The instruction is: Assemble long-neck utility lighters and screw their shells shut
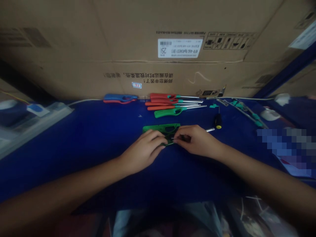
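My left hand (145, 148) has its fingers curled over the near left part of a green lighter casing (154, 127) lying on the blue tabletop. Opposite it, my right hand (197, 140) is closed in a pinch at the casing's right part. A thin pale piece shows at the right fingertips, too small to name. Beyond the right hand a metal lighter tube (210, 130) sticks out; the hand hides where it begins. Another green casing piece seems to lie behind the first, partly covered by my fingers.
Several red lighters (163, 96) and a green lighter (166, 113) lie further back, beside a blue-and-red casing (118, 98). A screwdriver (218, 121) and teal parts (237, 104) are on the right. A cardboard wall (74, 49) closes off the back.
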Tool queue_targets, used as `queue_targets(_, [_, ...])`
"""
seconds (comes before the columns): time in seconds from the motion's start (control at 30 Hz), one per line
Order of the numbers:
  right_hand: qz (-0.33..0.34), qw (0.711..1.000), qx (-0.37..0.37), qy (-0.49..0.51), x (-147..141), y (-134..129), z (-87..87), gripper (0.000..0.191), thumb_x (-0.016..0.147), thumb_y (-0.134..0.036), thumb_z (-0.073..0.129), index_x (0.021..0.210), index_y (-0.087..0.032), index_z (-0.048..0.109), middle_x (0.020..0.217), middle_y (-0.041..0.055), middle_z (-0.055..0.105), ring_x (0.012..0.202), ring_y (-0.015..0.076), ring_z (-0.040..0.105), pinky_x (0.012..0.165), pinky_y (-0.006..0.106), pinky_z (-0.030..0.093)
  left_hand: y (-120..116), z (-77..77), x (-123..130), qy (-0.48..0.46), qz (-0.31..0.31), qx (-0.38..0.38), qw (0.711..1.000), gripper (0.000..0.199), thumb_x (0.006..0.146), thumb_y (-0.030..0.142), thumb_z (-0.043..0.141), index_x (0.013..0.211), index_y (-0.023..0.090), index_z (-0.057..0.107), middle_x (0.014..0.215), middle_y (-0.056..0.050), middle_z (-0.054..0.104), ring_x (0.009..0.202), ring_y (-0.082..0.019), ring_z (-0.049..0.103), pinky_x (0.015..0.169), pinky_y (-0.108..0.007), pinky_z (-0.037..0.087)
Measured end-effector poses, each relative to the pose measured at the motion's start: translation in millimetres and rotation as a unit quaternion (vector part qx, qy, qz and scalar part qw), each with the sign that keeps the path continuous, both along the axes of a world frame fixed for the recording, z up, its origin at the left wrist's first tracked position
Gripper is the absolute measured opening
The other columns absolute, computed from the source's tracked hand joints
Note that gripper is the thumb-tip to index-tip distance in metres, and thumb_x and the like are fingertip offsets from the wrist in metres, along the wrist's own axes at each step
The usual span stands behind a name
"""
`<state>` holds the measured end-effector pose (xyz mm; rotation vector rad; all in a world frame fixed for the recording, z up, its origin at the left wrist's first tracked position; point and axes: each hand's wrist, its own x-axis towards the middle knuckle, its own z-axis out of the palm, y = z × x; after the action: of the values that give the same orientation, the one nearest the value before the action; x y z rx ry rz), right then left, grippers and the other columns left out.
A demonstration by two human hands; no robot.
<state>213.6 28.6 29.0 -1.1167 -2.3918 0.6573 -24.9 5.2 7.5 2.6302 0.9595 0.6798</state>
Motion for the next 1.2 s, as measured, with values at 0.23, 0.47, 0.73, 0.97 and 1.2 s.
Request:
queue_targets(0.23, [0.031, 0.999, 0.025, -0.034, 2.9, -0.1, 2.1, 0.009, 0.088, -0.016, 0.062, 0.09, -0.019, 0.069, 0.082, 0.0004, 0.064, 0.063, 0.0097, 0.054, 0.062, 0.022, 0.04, -0.8, 1.0, 1.3, -0.006, 0.0, -0.019, 1.0, 0.017, 0.1, 0.019, 0.051, 0.112, 0.019, 0.064, 0.113, -0.008, 0.062, 0.111, -0.022, 0.056, 0.102, -0.042, 0.048])
queue_targets(0.47, [0.082, 0.994, 0.037, -0.069, 9.5, 1.5, 3.7, 0.015, 0.088, -0.013, 0.063, 0.101, -0.02, 0.065, 0.096, 0.0018, 0.063, 0.067, 0.0094, 0.054, 0.063, 0.022, 0.041, 0.2, 0.4, -0.8, -0.016, -0.009, -0.017, 1.0, 0.023, 0.1, 0.017, 0.05, 0.114, 0.022, 0.067, 0.115, -0.008, 0.058, 0.113, -0.022, 0.054, 0.101, -0.04, 0.047])
queue_targets(0.73, [0.083, 0.993, 0.045, -0.073, 10.3, 1.8, 2.0, 0.013, 0.089, -0.014, 0.062, 0.101, -0.02, 0.063, 0.094, 0.0013, 0.065, 0.071, 0.0109, 0.058, 0.065, 0.023, 0.043, 1.1, -1.4, -0.5, -0.026, -0.013, -0.015, 0.999, 0.023, 0.1, 0.016, 0.05, 0.115, 0.022, 0.067, 0.114, -0.008, 0.059, 0.111, -0.022, 0.054, 0.101, -0.041, 0.047])
queue_targets(0.97, [0.091, 0.99, 0.055, -0.093, 9.7, 2.1, 4.4, 0.013, 0.092, -0.017, 0.06, 0.102, -0.02, 0.068, 0.096, 0.0029, 0.066, 0.075, 0.0124, 0.061, 0.069, 0.023, 0.045, 1.2, -1.6, -0.7, -0.026, -0.013, -0.013, 0.999, 0.023, 0.1, 0.017, 0.05, 0.115, 0.022, 0.067, 0.114, -0.008, 0.059, 0.113, -0.022, 0.054, 0.102, -0.042, 0.047])
queue_targets(1.2, [0.097, 0.99, 0.057, -0.079, 11.2, 0.4, 7.7, 0.017, 0.09, -0.015, 0.06, 0.102, -0.02, 0.071, 0.096, 0.0037, 0.068, 0.072, 0.0112, 0.061, 0.066, 0.023, 0.045, 2.4, -2.4, -1.0, -0.031, -0.014, -0.002, 0.999, 0.022, 0.1, 0.017, 0.051, 0.114, 0.022, 0.068, 0.114, -0.008, 0.06, 0.111, -0.022, 0.056, 0.101, -0.042, 0.048])
